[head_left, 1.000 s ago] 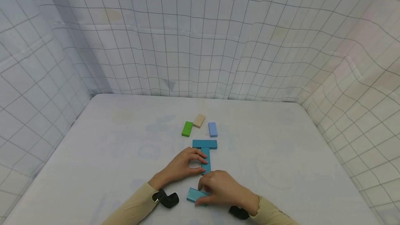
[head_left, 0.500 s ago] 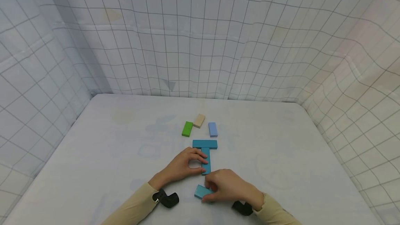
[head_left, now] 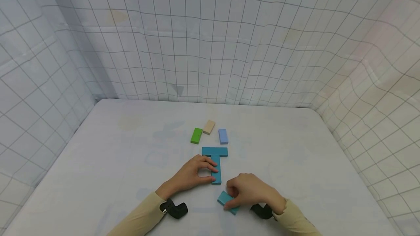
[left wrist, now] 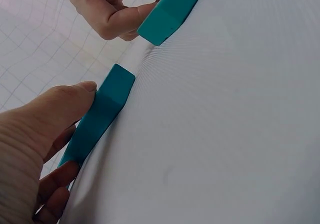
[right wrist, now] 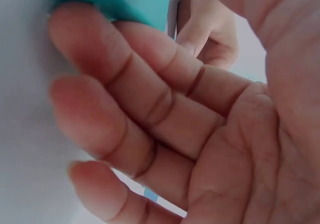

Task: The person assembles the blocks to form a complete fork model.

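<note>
My left hand [head_left: 191, 173] rests its thumb and fingertips along a dark teal rectangular block [head_left: 216, 178], which lies lengthwise away from me. The far end of that block meets the middle of a crosswise teal block [head_left: 214, 151], making a T shape. In the left wrist view, the thumb lies against the touched block [left wrist: 100, 109]. Nearer and to the right, my right hand [head_left: 251, 190] pinches a lighter teal block [head_left: 224, 197] between thumb and fingers, at a slant. Its smooth face shows above the curled fingers [right wrist: 82, 39] in the right wrist view.
Beyond the T lie a green block [head_left: 196, 136], a beige block [head_left: 209, 127] and a light blue block [head_left: 223, 136]. All are on a white-covered table [head_left: 288, 148]. A white grid-patterned curtain [head_left: 210, 46] encloses the back and sides.
My right hand has moved right and slightly away from me with the lighter teal block, which has turned more steeply. The left hand and the T have stayed in place.
</note>
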Tool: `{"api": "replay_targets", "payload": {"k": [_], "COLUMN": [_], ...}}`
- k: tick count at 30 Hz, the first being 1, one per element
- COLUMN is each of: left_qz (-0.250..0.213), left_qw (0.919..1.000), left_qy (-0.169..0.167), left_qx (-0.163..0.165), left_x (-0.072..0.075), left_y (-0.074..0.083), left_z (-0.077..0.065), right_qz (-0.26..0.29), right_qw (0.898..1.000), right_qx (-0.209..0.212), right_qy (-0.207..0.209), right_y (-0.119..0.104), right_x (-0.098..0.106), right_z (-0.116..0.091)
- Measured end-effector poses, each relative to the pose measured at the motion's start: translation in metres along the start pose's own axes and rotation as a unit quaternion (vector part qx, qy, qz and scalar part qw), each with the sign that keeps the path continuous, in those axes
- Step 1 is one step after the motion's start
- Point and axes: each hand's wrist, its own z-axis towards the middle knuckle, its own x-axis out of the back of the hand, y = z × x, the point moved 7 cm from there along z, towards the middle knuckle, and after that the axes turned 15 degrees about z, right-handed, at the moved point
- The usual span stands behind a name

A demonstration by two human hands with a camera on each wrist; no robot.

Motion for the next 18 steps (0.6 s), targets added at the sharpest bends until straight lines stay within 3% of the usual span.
{"api": "replay_targets", "payload": {"k": [8, 18], "left_qz": [-0.003, -0.002], "left_qw": [1.0000, 0.9997], "left_qy": [-0.007, -0.018], "left_qx": [0.006, 0.019], "left_x": [0.000, -0.001], "left_y": [0.000, -0.001], "left_z": [0.000, 0.000], "right_qz": [0.021, 0.026], "right_qw": [0.999, 0.995], "right_qx": [-0.025, -0.078], "right_qy": [0.004, 0.048], "right_y": [0.012, 0.025], "right_x": [0.011, 0.026], "right_z": [-0.003, -0.007]}}
